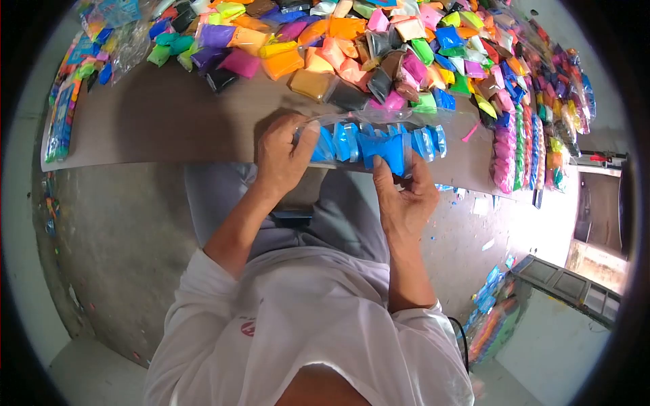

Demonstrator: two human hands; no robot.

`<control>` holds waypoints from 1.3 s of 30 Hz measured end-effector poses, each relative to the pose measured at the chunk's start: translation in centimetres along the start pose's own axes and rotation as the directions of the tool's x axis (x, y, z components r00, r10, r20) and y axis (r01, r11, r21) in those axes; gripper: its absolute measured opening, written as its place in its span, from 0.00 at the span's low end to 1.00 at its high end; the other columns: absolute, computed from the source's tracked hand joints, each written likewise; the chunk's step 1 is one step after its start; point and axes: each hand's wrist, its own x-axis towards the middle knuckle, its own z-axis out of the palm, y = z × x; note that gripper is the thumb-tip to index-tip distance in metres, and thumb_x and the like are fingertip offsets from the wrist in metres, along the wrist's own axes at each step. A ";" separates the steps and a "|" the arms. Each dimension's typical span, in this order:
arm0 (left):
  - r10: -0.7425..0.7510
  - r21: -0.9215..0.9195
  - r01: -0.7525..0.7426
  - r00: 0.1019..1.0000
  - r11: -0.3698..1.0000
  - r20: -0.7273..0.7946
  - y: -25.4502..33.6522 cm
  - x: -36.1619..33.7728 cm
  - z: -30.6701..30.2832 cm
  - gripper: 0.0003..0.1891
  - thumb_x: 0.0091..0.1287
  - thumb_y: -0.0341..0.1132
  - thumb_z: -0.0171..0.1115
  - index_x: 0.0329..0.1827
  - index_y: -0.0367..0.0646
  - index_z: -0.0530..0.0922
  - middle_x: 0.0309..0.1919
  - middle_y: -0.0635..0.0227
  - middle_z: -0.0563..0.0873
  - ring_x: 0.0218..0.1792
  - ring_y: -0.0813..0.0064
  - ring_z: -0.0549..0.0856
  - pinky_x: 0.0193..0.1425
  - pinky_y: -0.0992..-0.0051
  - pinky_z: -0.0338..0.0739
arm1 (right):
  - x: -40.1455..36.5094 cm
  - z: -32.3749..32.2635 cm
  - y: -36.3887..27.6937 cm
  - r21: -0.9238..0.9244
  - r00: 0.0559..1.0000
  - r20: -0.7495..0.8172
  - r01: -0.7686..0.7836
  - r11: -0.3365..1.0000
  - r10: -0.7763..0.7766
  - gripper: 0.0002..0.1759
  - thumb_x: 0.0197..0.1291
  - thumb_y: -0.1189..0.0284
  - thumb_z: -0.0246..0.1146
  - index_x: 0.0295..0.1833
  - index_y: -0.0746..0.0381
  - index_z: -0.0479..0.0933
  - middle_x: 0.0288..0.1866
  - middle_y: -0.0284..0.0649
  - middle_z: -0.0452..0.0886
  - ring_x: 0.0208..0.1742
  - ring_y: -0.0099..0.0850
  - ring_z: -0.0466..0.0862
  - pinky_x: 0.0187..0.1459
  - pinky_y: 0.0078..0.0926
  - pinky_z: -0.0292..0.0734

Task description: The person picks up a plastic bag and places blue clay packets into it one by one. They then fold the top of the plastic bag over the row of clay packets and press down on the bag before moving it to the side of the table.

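Observation:
A long clear plastic bag lies along the table's near edge, with a row of small blue packets in or under its film. My left hand is closed on the bag's left end, thumb on top beside the first packets. Between the thumb and fingers of my right hand is a larger-looking blue packet, held in front of the row's middle. More blue packets stick out to the right of that hand.
A heap of colourful packets covers the table's far side. Filled long bags are lined up on the right, and another bundle sits at the left edge. The brown tabletop ends just before my lap. More bags stand on the floor at right.

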 end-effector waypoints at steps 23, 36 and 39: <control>-0.035 -0.026 0.035 0.999 0.999 -0.008 0.1 -0.2 0.1 0.16 0.69 0.42 0.59 0.39 0.35 0.81 0.36 0.52 0.84 0.39 0.52 0.83 0.46 0.61 0.76 | 2.7 0.0 0.8 -0.424 0.872 0.043 0.458 0.781 -0.488 0.27 0.48 0.77 0.73 0.57 0.60 0.78 0.34 0.44 0.82 0.31 0.39 0.82 0.34 0.33 0.77; -0.017 0.018 0.017 1.000 1.000 -0.007 0.0 -0.2 0.1 0.16 0.68 0.42 0.58 0.40 0.35 0.81 0.36 0.52 0.84 0.41 0.51 0.83 0.47 0.61 0.76 | 3.7 -0.3 0.4 -0.431 0.738 0.282 0.669 0.606 -0.613 0.23 0.50 0.76 0.71 0.55 0.62 0.79 0.31 0.42 0.79 0.33 0.39 0.78 0.34 0.36 0.73; -0.011 0.022 0.011 1.000 1.000 -0.004 0.0 -0.2 0.1 0.15 0.68 0.42 0.59 0.39 0.35 0.81 0.36 0.53 0.84 0.40 0.51 0.83 0.46 0.61 0.76 | 4.0 -0.7 0.1 -0.410 0.773 0.317 0.635 0.655 -0.550 0.21 0.51 0.77 0.70 0.54 0.63 0.80 0.32 0.44 0.80 0.33 0.40 0.78 0.34 0.36 0.73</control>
